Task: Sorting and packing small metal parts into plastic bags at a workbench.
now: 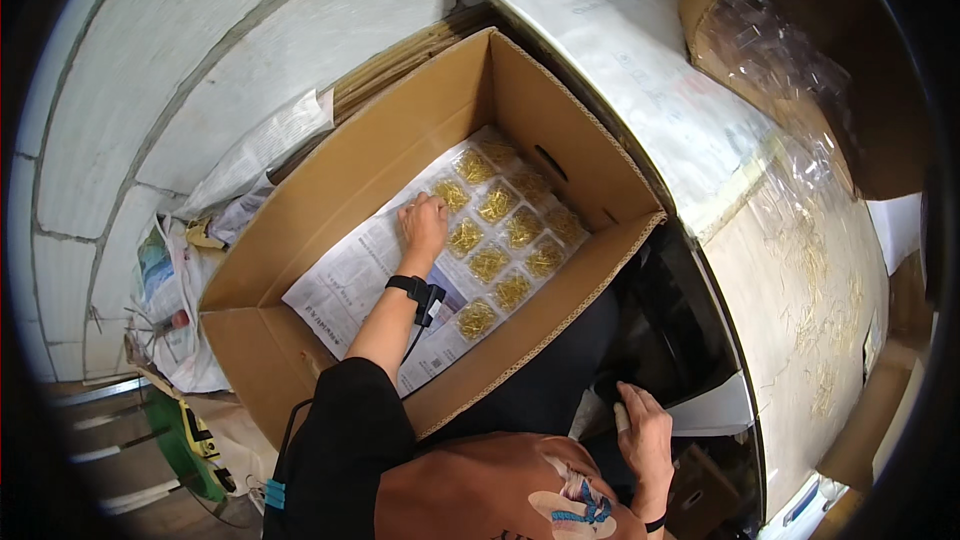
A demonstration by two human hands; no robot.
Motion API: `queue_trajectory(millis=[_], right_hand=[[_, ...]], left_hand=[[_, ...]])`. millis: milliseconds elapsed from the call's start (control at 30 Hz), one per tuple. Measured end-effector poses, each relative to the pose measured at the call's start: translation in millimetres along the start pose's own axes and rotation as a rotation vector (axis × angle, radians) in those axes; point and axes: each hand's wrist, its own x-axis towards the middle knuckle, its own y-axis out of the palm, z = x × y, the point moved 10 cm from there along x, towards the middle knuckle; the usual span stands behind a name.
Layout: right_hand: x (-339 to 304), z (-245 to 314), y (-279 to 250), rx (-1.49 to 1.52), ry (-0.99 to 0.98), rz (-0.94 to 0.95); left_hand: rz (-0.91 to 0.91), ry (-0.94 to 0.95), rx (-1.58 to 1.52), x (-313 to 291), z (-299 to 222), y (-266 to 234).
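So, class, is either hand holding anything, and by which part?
For the left hand, it cannot be told: its grip is hidden. The right hand shows no clear hold.

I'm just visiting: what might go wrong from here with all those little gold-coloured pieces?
First, the left hand is close beside the clear containers in the cardboard box, so a brush might push one out of line. Second, I can't tell whether they have lids; if they're open, a tipped one could spill onto the newspaper. Third, loose gold-coloured bits lie on the pale surface at right, where a bump might scatter them.
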Motion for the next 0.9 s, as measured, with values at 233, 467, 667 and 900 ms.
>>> queue_trajectory(millis=[233,467,667,900], right_hand=[[-9.5,-1.0,-16.5,-0.042,-0.093,-0.040],[-35.0,-17.9,-133.0,-0.247,0.003,-0.313],[29.9,-112.4,-230.5,-0.477,0.271,-0.287],[71.7,-156.3,-201.7,-0.558,0.339,-0.016]], left_hand=[[-0.140,0.215,-0.025,-2.8,-12.2,-15.9],[-0.057,0.043,-0.456,41.1,-56.3,-80.9],[0.125,0.509,-0.801,42.2,-312.7,-144.9],[0.072,0.830,-0.556,34.1,-512.6,-98.6]])
